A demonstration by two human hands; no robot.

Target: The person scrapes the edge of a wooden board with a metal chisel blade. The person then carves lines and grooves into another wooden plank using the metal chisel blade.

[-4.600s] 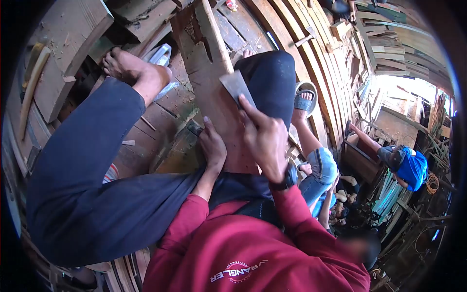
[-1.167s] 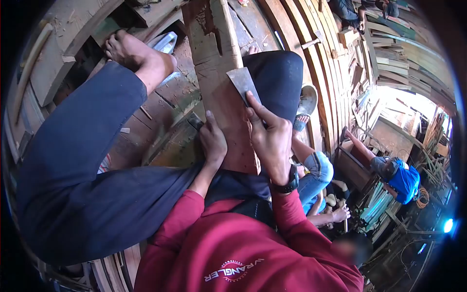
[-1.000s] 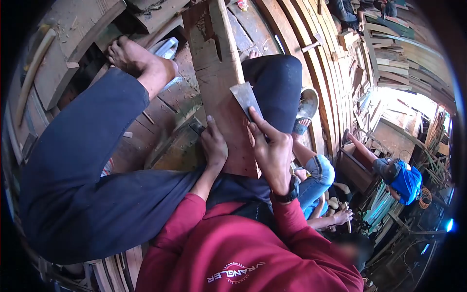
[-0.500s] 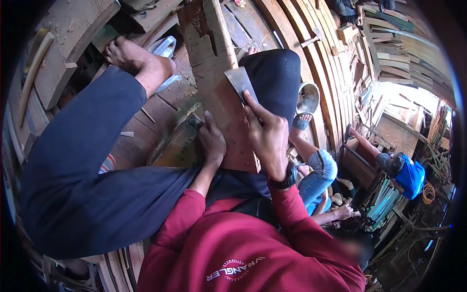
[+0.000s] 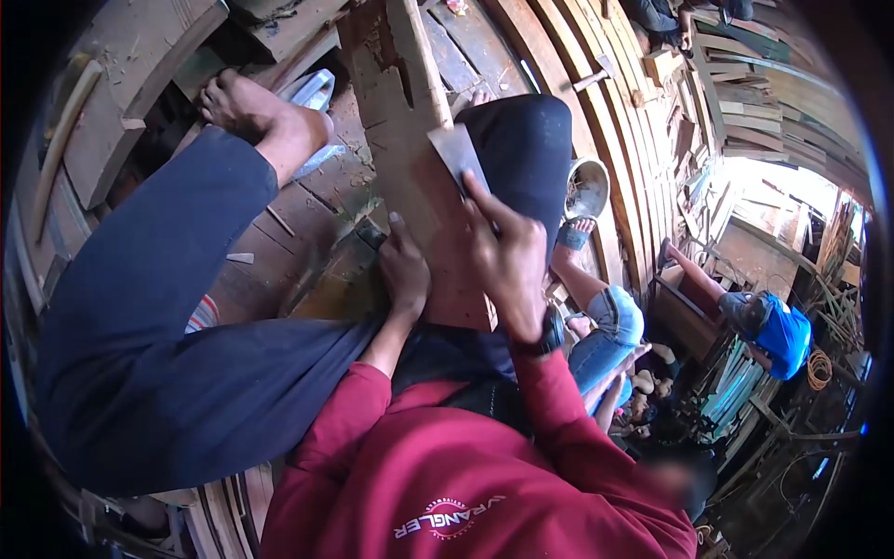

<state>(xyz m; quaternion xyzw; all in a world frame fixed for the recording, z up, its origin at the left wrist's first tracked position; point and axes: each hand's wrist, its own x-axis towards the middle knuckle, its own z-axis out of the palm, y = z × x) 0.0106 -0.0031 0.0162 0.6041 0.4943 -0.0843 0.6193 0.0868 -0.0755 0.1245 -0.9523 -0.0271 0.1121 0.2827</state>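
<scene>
A long wooden board (image 5: 400,177) lies across my lap, with a ragged dark gap near its far end. My left hand (image 5: 406,272) grips the board's left edge near me, thumb upward; its other fingers are partly hidden. In my right hand (image 5: 507,247) is a putty knife (image 5: 453,152) with a wide flat metal blade, the index finger stretched along it. The blade rests over the board's right edge, and its handle is hidden in my palm. A pale strip of wood (image 5: 426,65) runs along that same edge at the far end.
Long planks (image 5: 605,121) stretch along the right, with a hammer (image 5: 594,74) on them. A bucket (image 5: 588,189) stands beyond my right knee. A person in jeans (image 5: 610,326) sits close on my right; another in a blue shirt (image 5: 784,335) is farther off. A clear plastic bag (image 5: 315,91) lies near my foot.
My right hand and the putty knife have shifted very slightly. The nearby person's arm has drawn back toward their knee. My left hand and the board stay nearly in place.
</scene>
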